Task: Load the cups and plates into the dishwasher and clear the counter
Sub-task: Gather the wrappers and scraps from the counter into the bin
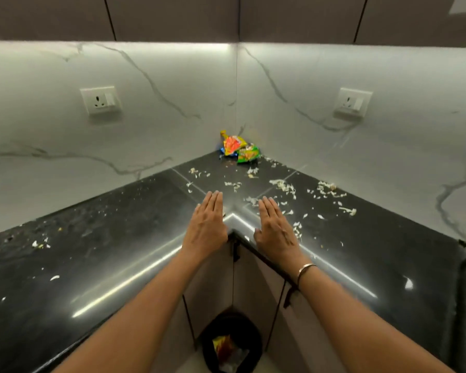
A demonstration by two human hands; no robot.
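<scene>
Head view, bottom centre: black bin (230,343) on the floor, a wrapper (222,345) inside. Above it, mid-frame: left hand (206,224) and right hand (276,228) flat at the black counter (92,251) edge, fingers (215,201) straight and together, holding nothing, one each side of the inner corner. Beyond the fingertips, towards centre right: pale scraps (283,187), scattered; probably light, dry, loose, better swept together with a flat palm than pinched. Farthest, in the wall corner at centre: crumpled snack wrappers (238,148); likely near-weightless, crinkly, slippery, easiest gathered in one fist by the bunched middle. No cups or plates in view.
</scene>
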